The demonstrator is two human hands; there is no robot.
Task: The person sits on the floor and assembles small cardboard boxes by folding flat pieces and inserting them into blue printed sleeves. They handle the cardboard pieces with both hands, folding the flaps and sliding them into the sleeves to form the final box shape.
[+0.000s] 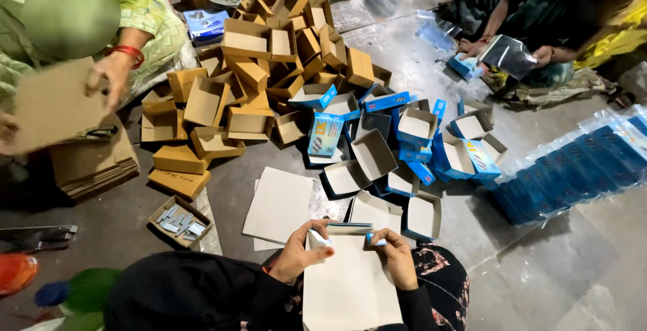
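Left hand [296,253] and right hand [397,257] — both clamped on flat white-faced card blank [350,284], far edge folded up; open blue cartons [418,129] on floor beyond.

This is a small box-making workshop run on the floor [539,270], the kind of hand-assembly place where people sit on the ground around the work. A big heap of folded brown cardboard boxes [269,55] fills the middle, with blue-and-white box halves [404,149] spread beside it. Flat card sheets [280,203] lie on the bare grey concrete, and a stack of flat brown board [94,162] sits at one side. Finished blue boxes wrapped in clear plastic [579,169] are lined up in rows. A small open box of staples [180,220] rests nearby, and several seated workers [148,28] handle cardboard around the pile.
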